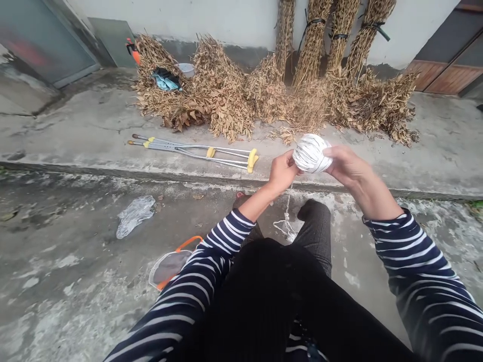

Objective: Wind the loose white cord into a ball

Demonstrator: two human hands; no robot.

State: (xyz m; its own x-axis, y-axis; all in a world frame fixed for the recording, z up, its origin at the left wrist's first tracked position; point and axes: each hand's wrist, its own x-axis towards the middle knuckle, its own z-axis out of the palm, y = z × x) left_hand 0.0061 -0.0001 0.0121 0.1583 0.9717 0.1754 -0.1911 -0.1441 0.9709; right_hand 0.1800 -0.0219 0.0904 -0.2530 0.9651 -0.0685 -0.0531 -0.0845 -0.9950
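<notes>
Fingers (329,151) of left hand (282,172) and right hand (349,167) clasp the raised twine ball (311,153).

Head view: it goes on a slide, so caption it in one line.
Left hand and right hand hold a white ball of cord; crutches and dried plant bundles lie beyond.

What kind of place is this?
Probably an outdoor yard by a farm building: bare concrete ground, a plain wall, and dried stalks tied in bundles and heaped against it. The left hand and right hand hold a string ball.
</notes>
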